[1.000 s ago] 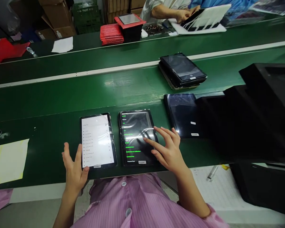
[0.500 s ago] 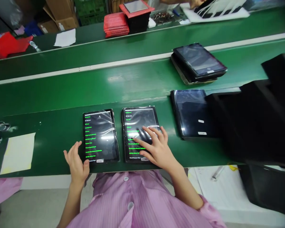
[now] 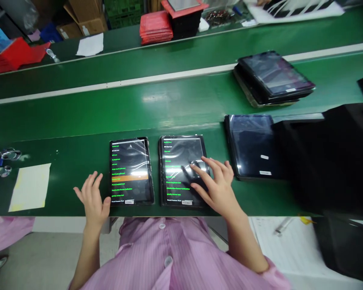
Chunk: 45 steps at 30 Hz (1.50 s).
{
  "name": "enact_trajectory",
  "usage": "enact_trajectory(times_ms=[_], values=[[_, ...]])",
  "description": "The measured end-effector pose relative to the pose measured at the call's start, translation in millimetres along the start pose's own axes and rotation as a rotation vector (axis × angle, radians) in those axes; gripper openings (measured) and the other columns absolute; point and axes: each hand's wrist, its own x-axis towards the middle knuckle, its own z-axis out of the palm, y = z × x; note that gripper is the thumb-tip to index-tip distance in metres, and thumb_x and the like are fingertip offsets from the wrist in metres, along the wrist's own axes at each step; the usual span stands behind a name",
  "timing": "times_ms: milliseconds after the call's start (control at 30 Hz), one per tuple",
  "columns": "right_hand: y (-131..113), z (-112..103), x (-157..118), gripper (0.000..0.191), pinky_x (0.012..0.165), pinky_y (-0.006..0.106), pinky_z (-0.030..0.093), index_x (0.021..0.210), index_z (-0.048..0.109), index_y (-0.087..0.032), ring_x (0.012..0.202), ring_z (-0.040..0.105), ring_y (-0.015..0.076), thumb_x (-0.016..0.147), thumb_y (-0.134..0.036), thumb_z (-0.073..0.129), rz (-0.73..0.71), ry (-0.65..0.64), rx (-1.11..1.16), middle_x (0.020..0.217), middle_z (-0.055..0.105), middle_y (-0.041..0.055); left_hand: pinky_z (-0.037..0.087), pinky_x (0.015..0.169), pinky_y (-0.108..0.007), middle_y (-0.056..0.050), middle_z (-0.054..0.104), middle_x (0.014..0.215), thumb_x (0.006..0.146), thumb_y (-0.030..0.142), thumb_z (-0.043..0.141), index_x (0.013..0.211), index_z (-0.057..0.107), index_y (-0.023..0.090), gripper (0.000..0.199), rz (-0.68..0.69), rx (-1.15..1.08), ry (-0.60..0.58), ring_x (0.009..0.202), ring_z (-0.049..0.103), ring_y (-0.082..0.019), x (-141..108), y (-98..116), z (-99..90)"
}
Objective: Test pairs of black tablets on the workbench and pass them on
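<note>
Two tablets lie side by side on the green bench in front of me, their dark screens showing lists of mostly green text. On the left tablet [image 3: 133,161] one line is lit orange. My left hand [image 3: 92,201] is beside its left edge, fingers apart, holding nothing. Over the lower right of the right tablet [image 3: 181,155] is my right hand [image 3: 219,185], fingers spread above the screen. Whether a fingertip touches the glass I cannot tell. That hand covers part of the tablet's right side.
Further right lie dark tablets [image 3: 251,141] with white labels, partly behind large black trays [image 3: 326,153]. More stacked tablets [image 3: 275,76] sit on the green belt [image 3: 109,106]. A yellowish paper [image 3: 30,187] and clear-and-metal pieces [image 3: 1,171] lie at left. Red pouches [image 3: 155,28] are across the belt.
My right hand has moved right and back from the screen's left side. My left hand has drawn slightly away from the left tablet, where an orange line now shows. The view has shifted slightly.
</note>
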Motion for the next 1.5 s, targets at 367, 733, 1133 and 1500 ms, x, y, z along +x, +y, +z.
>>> enact_trajectory(times_ms=[367,733,1133,1500], values=[[-18,12,12,0.04,0.115,0.068,0.016,0.135,0.06,-0.035,0.138,0.032,0.0374,0.097,-0.047,0.053,-0.01,-0.144,-0.035,0.156,0.035,0.0108,0.034,0.109,-0.049,-0.018,0.049,0.141,0.1,0.063,0.02,0.149,0.041,0.018,0.07,0.03,-0.11,-0.167,0.132,0.046,-0.033,13,6,13.5],[-11,11,10,0.05,0.113,0.071,0.018,0.143,0.05,-0.031,0.14,0.03,0.0406,0.097,-0.05,0.05,0.076,-0.045,-0.107,0.159,0.024,0.0152,0.036,0.106,-0.05,-0.018,0.052,0.137,0.101,0.06,0.019,0.151,0.038,0.018,0.068,0.073,-0.075,-0.143,0.129,0.049,-0.034,18,6,15.1],[20,-3,11,0.061,0.11,0.073,0.02,0.154,0.031,-0.031,0.135,0.035,0.0422,0.097,-0.046,0.048,0.159,0.061,-0.073,0.153,0.032,0.0169,0.035,0.11,-0.056,-0.017,0.054,0.134,0.102,0.054,0.026,0.149,0.038,0.021,0.059,0.132,0.005,-0.179,0.125,0.051,-0.034,46,-3,2.5],[57,35,104,0.044,0.112,0.072,0.02,0.133,0.063,-0.028,0.136,0.034,0.0403,0.1,-0.046,0.043,0.095,-0.132,-0.035,0.148,0.041,0.0166,0.025,0.117,-0.065,-0.024,0.037,0.153,0.098,0.045,0.051,0.103,0.053,0.017,0.029,0.655,0.033,-0.507,0.144,0.037,-0.034,149,63,43.7]])
